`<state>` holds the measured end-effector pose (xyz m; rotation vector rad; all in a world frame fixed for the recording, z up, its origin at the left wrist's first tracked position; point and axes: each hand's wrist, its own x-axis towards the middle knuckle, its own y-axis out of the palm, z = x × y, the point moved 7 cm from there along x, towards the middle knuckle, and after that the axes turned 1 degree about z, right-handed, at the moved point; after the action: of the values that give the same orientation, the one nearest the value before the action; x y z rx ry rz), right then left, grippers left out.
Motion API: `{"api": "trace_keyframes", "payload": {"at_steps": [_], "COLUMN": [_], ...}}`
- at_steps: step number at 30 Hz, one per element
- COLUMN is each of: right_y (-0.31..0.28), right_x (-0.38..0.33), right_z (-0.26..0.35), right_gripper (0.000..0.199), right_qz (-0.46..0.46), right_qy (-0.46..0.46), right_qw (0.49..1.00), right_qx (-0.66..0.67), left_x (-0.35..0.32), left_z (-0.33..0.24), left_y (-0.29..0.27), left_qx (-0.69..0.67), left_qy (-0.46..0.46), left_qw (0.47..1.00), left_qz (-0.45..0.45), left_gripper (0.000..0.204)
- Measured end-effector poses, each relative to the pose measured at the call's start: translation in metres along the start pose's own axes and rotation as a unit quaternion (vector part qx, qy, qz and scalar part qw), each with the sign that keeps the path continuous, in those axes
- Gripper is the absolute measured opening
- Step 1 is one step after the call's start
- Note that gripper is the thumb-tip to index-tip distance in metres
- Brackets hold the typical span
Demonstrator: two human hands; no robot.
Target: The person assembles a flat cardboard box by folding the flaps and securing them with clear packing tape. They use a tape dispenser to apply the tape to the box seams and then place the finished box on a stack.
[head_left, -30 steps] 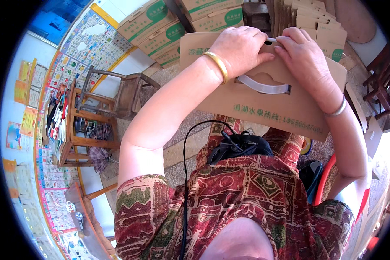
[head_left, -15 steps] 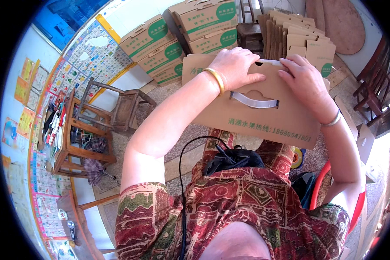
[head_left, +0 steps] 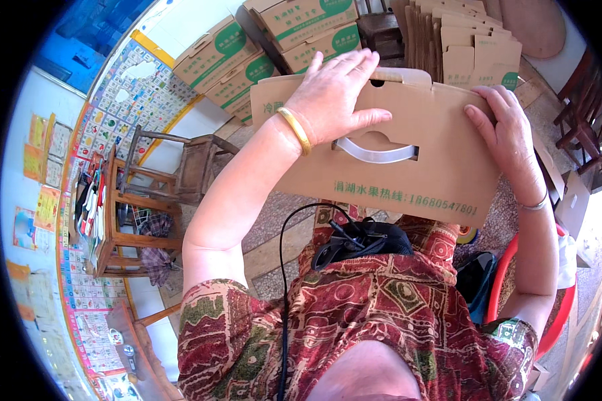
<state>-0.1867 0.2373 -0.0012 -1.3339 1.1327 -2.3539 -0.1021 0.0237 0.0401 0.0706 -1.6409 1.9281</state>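
Note:
A brown cardboard carton [head_left: 381, 180] with green print and a white plastic carry handle [head_left: 376, 152] lies across my front above my knees. My left hand [head_left: 338, 97], with a gold bangle at the wrist, rests on its far left part, fingers stretched over the far edge and thumb apart on the face. A small flap [head_left: 405, 76] sticks up at the middle of that far edge, beside a dark slot. At the far right corner my right hand [head_left: 505, 127] grips the carton, its thumb on the face and its fingertips at the edge. The carton's underside is hidden.
Closed cartons [head_left: 301, 33] stand stacked at the back left; flattened cartons [head_left: 448, 47] lean in a row at the back right. A wooden chair [head_left: 197, 167] and a rack [head_left: 124, 220] are on the left. A red-rimmed tub [head_left: 505, 267] sits by my right arm.
My left hand has slid left and away, its fingers straightening. My right hand has moved right to the carton's corner. The far-edge flap now shows between them.

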Motion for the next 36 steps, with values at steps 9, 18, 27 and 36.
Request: {"api": "trace_keyframes", "payload": {"at_steps": [9,18,27,36], "right_y": [0.002,-0.003,0.001,0.009], "right_x": [-0.002,-0.019,-0.023,-0.005], "right_z": [0.006,0.02,0.019,0.003], "right_gripper": [0.035,0.035,0.033,0.032], "right_qz": [-0.011,-0.01,-0.023,-0.022], "right_qy": [-0.015,-0.033,-0.027,0.002], "right_qw": [1.0,0.999,0.999,0.999], "right_qx": [-0.011,-0.022,-0.01,0.032], "left_x": [0.009,0.01,0.017,0.051], "left_z": [-0.038,-0.055,-0.052,-0.03], "left_y": [0.001,0.002,0.013,0.037], "left_qx": [-0.06,-0.076,-0.109,-0.12], "left_qy": [0.09,0.046,0.022,-0.041], "left_qw": [0.992,0.992,0.992,0.977], "left_qz": [-0.065,-0.095,-0.067,0.172], "left_gripper": [0.066,0.036,0.014,0.037]}}
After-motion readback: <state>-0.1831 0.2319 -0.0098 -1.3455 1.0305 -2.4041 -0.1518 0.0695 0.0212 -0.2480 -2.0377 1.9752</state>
